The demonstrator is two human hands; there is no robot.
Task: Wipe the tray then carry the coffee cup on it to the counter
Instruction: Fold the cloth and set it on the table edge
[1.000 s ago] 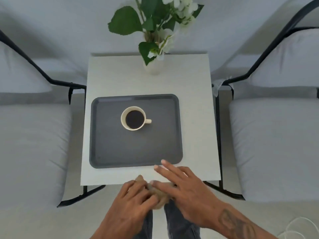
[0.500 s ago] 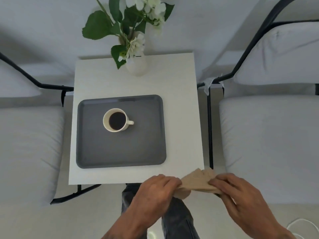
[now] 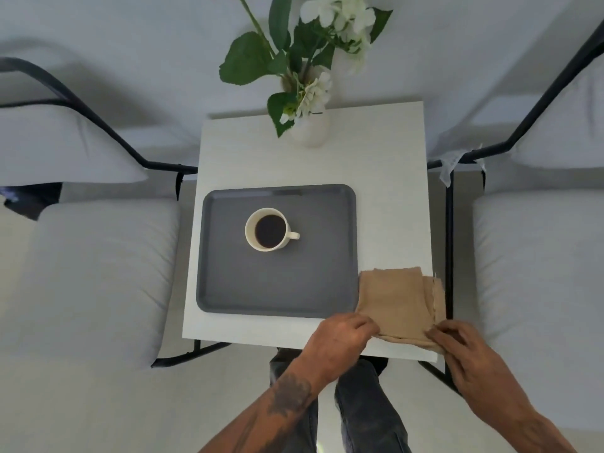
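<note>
1. Tray [image 3: 277,282], dark grey with rounded corners, lies flat on the white surface [image 3: 385,197], towards its left and near side; we can read no brand, label or writing on it or on anything else in view.
2. We see the coffee cup [image 3: 268,229] standing upright on the tray, in its far half and a little left of centre, with its handle pointing to the right; the cream cup holds dark coffee to well below the rim.
3. We hold a tan cloth [image 3: 400,304], folded, on the near right corner of the surface, just beside the tray's right edge and reaching the surface's right edge.
4. Our left hand [image 3: 340,335] pinches the cloth's near left edge, fingers closed on the fabric, just in front of the tray's near right corner.
5. Our right hand [image 3: 467,351] has its grip clamped on the cloth's near right corner, at the corner of the surface.
6. At the far edge of the surface stands a white vase [image 3: 310,129] that holds white flowers and broad green leaves.
7. We see a cushioned chair with a black frame on each side of the surface, and dark trouser legs below our hands.
</note>
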